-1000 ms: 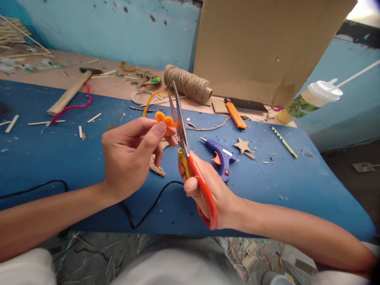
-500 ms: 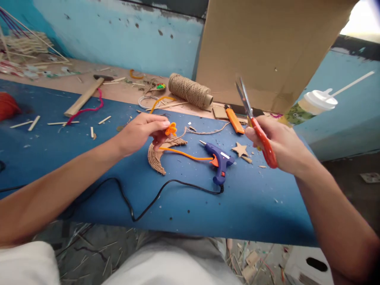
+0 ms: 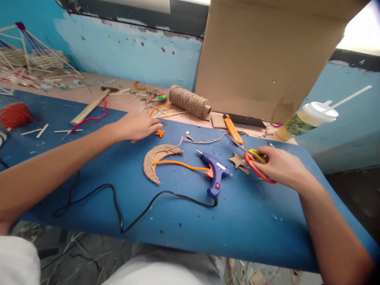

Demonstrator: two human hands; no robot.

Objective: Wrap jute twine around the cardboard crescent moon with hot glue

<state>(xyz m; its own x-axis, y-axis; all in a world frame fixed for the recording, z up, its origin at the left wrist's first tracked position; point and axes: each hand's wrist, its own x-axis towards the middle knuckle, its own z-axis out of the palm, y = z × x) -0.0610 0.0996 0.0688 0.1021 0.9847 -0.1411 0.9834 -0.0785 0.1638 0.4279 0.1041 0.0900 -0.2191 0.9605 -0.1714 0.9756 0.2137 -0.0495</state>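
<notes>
My left hand is low over the blue tabletop, palm down with its fingers stretched out. A small orange flower shape lies just past its fingertips. My right hand holds scissors with red and yellow handles, low over the table. The scissor blades point up and left, above a cardboard star. Between the hands rest a cardboard crescent wrapped in twine, an orange pipe cleaner lying across it, and a blue glue gun.
A twine roll and an orange box cutter lie toward the back, before a cardboard sheet. A lidded cup stands back right. The black cord loops across the front. A hammer and red yarn are left.
My left hand has let go of the orange flower, now on the table, and moved left. My right hand has lowered the scissors from upright to near the tabletop. The view has shifted slightly.
</notes>
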